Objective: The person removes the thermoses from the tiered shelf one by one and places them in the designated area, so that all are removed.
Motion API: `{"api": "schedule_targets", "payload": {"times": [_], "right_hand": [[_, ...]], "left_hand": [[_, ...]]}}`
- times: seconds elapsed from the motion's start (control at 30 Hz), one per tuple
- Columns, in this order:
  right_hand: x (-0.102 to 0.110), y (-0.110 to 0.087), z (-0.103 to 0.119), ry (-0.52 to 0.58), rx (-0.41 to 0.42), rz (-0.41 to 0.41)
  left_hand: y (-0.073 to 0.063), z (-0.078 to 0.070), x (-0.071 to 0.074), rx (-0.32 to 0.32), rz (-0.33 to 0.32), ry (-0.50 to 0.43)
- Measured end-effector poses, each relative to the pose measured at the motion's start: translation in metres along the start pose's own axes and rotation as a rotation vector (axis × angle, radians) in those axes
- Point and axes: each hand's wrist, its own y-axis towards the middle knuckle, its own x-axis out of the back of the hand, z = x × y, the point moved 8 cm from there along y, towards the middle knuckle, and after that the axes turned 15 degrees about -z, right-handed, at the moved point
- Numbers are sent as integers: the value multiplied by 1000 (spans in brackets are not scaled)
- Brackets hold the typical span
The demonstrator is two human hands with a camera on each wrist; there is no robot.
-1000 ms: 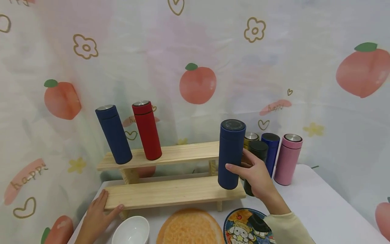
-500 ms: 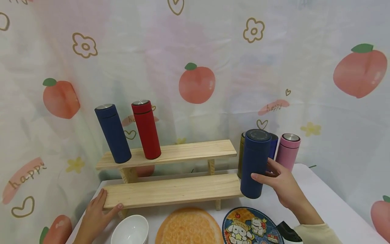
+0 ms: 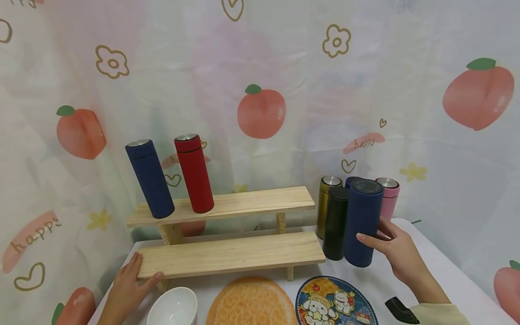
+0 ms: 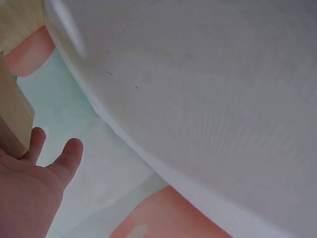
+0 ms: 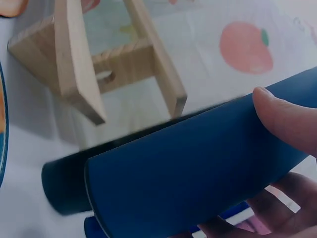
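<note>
Item, held: one dark-blue, matt, cylindrical bottle with a dark round top (image 3: 363, 225), roughly upright in the right hand (image 3: 400, 255); thumb across its near side, fingers curled round behind. Whether its base bears on the white cloth-covered table (image 3: 434, 253), I cannot tell from here.

Item, neighbours: one near-black cylindrical bottle (image 3: 335, 225), just left of the right thumb, touching or not unclear; one gold cylindrical bottle with a silvery lid (image 3: 323, 203), beyond that; one bright-blue bottle (image 3: 351, 180), mostly hidden, and one pink bottle with a silvery lid (image 3: 390, 198), both beyond the right fingertips.

Item, handling (my judgement): best kept plumb, grip firm but light, lowered until the whole base sits flat; knuckles well off the pink bottle, a sliver of space kept from the near-black one. Thumb to ease first, fingers drawn back towards the wrist, lest they tip it.

Item, left hand (image 3: 127, 289): fingers laid fairly straight at the end of the two-tier pale wooden stand (image 3: 231, 253), thumb at its front edge; a sound steadying touch.

Item, differences from half a second ago: held bottle farther right and slightly lower; near-black bottle, then hidden behind it, now showing left of the thumb; pink bottle more covered; left hand unmoved.
</note>
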Motion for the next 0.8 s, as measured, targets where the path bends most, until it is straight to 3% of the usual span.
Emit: {"api": "schedule_targets", "payload": {"times": [0.17,0.53,0.8], "right_hand": [[8,10,-18,-13,-35,-18],[11,27,-55,-11,-111,-43],[7,37,-76,16,-157,-70]], "left_hand": [[-1,-2,1,-23,-28,-6],[0,1,0,-1,-17,-4],[-1,-1,3,-30,-65,-12]]}}
